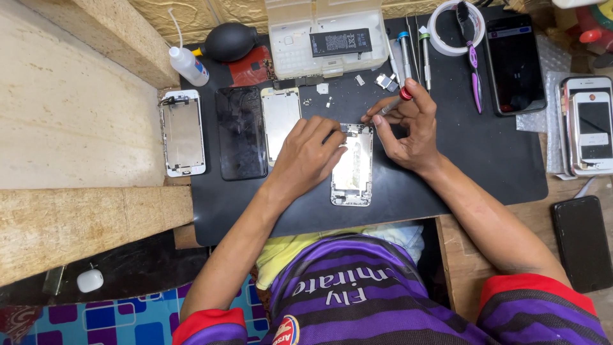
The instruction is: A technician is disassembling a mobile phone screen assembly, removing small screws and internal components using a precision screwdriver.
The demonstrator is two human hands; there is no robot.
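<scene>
- On the black mat (485, 147) covering the table, a screen frame (183, 133), dark glass panel (241, 133) and metal plate (281, 115) are lying side by side.
- Your left hand (310, 153) is pressing flat on the open phone housing (353, 171), grasping nothing.
- Your right hand (408, 128) is pinching a red-capped screwdriver (393, 104), its tip touching the housing's top edge.

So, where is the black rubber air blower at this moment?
In the head view, the black air blower lies at the far left edge of the black work mat, between the small white squeeze bottle and the white parts box.
</scene>
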